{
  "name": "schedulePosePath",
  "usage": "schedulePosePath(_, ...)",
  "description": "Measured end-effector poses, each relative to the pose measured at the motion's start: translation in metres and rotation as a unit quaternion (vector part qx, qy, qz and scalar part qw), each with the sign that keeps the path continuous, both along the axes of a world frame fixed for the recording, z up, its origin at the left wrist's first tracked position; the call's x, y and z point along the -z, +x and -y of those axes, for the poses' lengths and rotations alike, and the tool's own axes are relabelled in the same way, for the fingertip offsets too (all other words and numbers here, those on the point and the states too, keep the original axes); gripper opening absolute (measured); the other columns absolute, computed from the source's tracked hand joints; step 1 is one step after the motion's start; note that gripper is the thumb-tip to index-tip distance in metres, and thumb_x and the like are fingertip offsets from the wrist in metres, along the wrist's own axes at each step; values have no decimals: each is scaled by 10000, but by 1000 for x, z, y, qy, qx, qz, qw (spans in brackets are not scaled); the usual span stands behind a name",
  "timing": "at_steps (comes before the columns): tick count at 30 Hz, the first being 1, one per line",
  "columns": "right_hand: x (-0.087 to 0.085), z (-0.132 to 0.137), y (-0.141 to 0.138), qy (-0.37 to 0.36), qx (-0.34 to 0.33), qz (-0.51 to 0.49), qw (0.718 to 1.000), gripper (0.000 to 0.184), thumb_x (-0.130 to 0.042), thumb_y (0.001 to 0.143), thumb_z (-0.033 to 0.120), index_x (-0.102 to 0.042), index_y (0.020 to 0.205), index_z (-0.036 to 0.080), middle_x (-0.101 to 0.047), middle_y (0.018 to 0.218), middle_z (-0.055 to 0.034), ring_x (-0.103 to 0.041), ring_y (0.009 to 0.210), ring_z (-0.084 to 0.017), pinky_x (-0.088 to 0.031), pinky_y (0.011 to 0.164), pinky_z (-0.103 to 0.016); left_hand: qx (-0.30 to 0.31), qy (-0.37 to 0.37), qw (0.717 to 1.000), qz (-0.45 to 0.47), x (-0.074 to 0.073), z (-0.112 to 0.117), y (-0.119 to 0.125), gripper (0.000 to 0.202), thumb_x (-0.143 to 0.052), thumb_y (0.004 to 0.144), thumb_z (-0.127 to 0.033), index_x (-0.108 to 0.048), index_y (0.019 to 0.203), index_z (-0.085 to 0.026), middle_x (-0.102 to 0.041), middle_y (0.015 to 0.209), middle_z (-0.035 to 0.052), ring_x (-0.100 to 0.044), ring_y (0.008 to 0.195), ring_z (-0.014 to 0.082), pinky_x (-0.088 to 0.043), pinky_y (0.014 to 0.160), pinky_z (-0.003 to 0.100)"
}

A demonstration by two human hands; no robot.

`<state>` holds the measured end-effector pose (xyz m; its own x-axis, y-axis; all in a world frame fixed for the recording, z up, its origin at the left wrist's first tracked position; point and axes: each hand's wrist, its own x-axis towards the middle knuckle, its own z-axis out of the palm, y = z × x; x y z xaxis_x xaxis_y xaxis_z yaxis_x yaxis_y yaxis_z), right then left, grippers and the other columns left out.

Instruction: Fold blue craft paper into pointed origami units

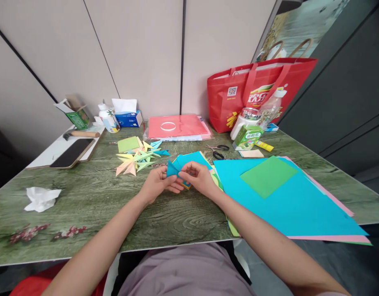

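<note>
Between my two hands is a small folded piece of blue paper [172, 169], held above the table. My left hand [162, 183] grips its left side between thumb and fingers. On its right edge, my right hand [196, 176] pinches with thumb and forefinger. Behind the hands lie blue paper squares [194, 158], partly hidden by my right hand. To the left sits a pile of folded paper pieces [139, 156] with pointed tips in yellow, green, peach and blue.
Large blue sheets [284, 201] with a green square [268, 176] on them lie at the right. Black-handled scissors [219, 152], a green drink carton [247, 137] and a red bag [229, 98] stand behind. A phone [72, 153], hammer [83, 133] and crumpled tissue [42, 199] are leftward.
</note>
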<state>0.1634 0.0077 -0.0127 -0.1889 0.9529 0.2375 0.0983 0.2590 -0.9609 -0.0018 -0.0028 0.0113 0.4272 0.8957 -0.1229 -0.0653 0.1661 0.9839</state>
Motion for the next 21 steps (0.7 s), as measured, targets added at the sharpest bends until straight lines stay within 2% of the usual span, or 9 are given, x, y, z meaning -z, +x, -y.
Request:
schedulePosePath(6,-1,3,-1,21,33,30,999,194,-588,731,374,-532,733,188,-580,705,-15,-527,624,-128,-438,561,-259,4,-3,1000,0,1,0,1,353,-677,705,-352,-525,913,-110,-706,717,103,-685,668,229,-551,628,354)
schedulePosePath(9,-1,5,-3,23,23,32,999,200,-591,722,373,-523,774,192,-580,728,-16,-529,655,-133,-432,574,-256,15,-19,1000,-1,4,0,2,350,-694,685,-361,-523,859,-109,-705,724,112,-683,651,229,-550,624,361)
schedulePosePath(15,2,2,-3,10,12,23,1000,219,-587,712,371,-465,681,192,-483,634,27,-436,557,-100,-376,525,-243,27,-48,998,-28,8,3,4,393,-709,657,-383,-492,848,-116,-703,817,150,-683,635,241,-546,597,380)
schedulePosePath(18,3,-1,-2,11,21,20,1000,218,-587,706,371,-469,681,190,-485,633,29,-442,564,-103,-372,540,-248,42,-44,998,-17,6,3,4,432,-716,654,-366,-489,921,-114,-701,851,158,-685,693,252,-546,639,399)
schedulePosePath(21,3,-1,-2,0,30,11,999,218,-595,694,376,-497,736,186,-507,653,24,-467,589,-110,-385,562,-250,36,-32,999,-7,7,2,4,379,-678,695,-385,-501,886,-109,-703,829,148,-684,700,242,-546,650,383)
